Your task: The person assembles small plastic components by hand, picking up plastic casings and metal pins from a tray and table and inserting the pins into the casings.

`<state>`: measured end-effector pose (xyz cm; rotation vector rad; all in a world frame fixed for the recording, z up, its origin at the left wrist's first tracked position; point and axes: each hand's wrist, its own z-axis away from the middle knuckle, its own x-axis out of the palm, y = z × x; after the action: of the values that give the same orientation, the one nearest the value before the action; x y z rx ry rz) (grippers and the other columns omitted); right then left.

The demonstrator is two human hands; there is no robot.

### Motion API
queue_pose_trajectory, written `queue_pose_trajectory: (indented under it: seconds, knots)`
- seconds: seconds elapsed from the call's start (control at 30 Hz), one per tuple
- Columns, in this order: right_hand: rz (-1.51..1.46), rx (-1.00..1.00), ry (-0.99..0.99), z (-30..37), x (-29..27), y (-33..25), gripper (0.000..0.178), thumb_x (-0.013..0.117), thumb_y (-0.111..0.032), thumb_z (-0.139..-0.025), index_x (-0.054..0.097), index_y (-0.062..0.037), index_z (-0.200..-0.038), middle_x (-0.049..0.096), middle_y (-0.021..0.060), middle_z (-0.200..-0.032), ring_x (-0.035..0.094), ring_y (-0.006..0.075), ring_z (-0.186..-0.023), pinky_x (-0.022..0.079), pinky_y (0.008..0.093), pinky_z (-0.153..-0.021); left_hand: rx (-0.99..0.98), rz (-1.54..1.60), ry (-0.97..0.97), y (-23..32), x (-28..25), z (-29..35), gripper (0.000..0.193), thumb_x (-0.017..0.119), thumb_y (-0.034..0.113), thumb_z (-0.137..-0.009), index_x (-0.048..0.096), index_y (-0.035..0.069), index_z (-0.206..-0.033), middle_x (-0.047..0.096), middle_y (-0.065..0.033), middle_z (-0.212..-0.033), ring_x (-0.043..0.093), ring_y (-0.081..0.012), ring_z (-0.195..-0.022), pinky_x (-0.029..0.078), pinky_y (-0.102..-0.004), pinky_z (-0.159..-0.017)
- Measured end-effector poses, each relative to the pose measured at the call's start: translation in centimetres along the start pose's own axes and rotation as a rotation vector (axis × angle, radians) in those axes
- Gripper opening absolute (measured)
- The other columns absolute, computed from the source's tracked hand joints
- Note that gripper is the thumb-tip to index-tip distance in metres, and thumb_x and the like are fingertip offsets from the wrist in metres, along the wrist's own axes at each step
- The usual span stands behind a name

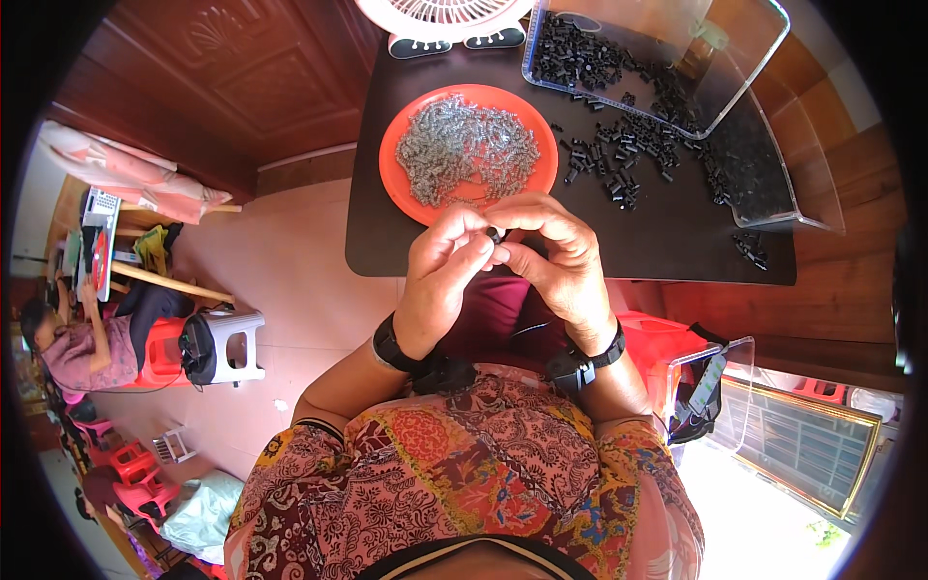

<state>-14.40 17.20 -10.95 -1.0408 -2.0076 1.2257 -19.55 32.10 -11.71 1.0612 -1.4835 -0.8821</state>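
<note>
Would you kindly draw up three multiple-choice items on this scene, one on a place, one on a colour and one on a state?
1. Where does the round plate of small grey metal springs lie?
A. On the dark table, just beyond the hands
B. On the white stool
C. Inside the clear plastic tray

2. What colour is that plate?
A. Blue
B. Orange-red
C. White

3. How are the two hands placed?
A. Flat on the table, apart
B. One raised, one in the lap
C. Together, fingertips pinching a small black part

Answers: 1 A, the plate rests on the dark table next to loose small black plastic parts. 2 B, its rim is orange-red. 3 C, the left hand and right hand meet around the small black part.
</note>
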Motion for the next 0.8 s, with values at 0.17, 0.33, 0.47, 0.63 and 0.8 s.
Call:
queue_pose_trajectory:
  seconds: [0.17,0.33,0.47,0.63,0.8]
  knots:
    - [-0.121,0.085,0.066,0.07,0.17,0.10,0.023,0.065,0.011,-0.079,0.066,-0.0024,-0.096,0.066,0.0086,-0.103,0.064,0.0132,-0.085,0.054,0.0265,-0.073,0.020,-0.018,0.018,-0.12,-0.15,0.05,0.017,0.052,0.015,-0.095,0.055,-0.001,-0.098,0.057,-0.0043,-0.091,0.053,-0.0093,-0.077,0.043,-0.0250,-0.074]
    - [0.184,-0.066,0.044,-0.06,-0.04,0.26,0.023,0.068,0.009,-0.076,0.067,-0.0029,-0.095,0.068,0.0088,-0.101,0.065,0.0181,-0.089,0.053,0.0297,-0.077,0.005,-0.078,0.011,-0.08,-0.74,-0.30,0.028,0.048,0.025,-0.096,0.056,-0.003,-0.095,0.058,-0.0058,-0.083,0.055,-0.0100,-0.072,0.043,-0.0241,-0.070]
    - [0.396,-0.164,0.034,-0.29,0.37,0.21,0.023,0.070,0.006,-0.074,0.068,-0.0028,-0.094,0.068,0.0102,-0.097,0.065,0.0229,-0.088,0.052,0.0312,-0.076,-0.027,-0.108,0.029,0.13,-0.68,-0.37,0.024,0.048,0.024,-0.097,0.055,0.002,-0.090,0.060,-0.0039,-0.079,0.053,-0.0071,-0.070,0.043,-0.0220,-0.068]
    - [0.399,-0.113,0.106,-0.21,0.60,0.32,0.021,0.074,0.002,-0.072,0.068,-0.0029,-0.092,0.068,0.0100,-0.095,0.066,0.0241,-0.086,0.052,0.0327,-0.075,-0.093,-0.039,0.090,0.15,-0.74,-0.34,0.026,0.045,0.022,-0.099,0.055,0.000,-0.092,0.058,-0.0034,-0.076,0.053,-0.0079,-0.069,0.043,-0.0220,-0.066]
    - [0.474,-0.129,0.119,-0.30,0.81,0.08,0.022,0.077,-0.002,-0.069,0.067,-0.0031,-0.089,0.068,0.0098,-0.093,0.066,0.0253,-0.086,0.052,0.0334,-0.074,-0.055,-0.033,0.102,0.22,-0.56,-0.24,0.026,0.044,0.022,-0.099,0.056,0.000,-0.093,0.057,-0.0037,-0.077,0.053,-0.0083,-0.068,0.043,-0.0222,-0.066]
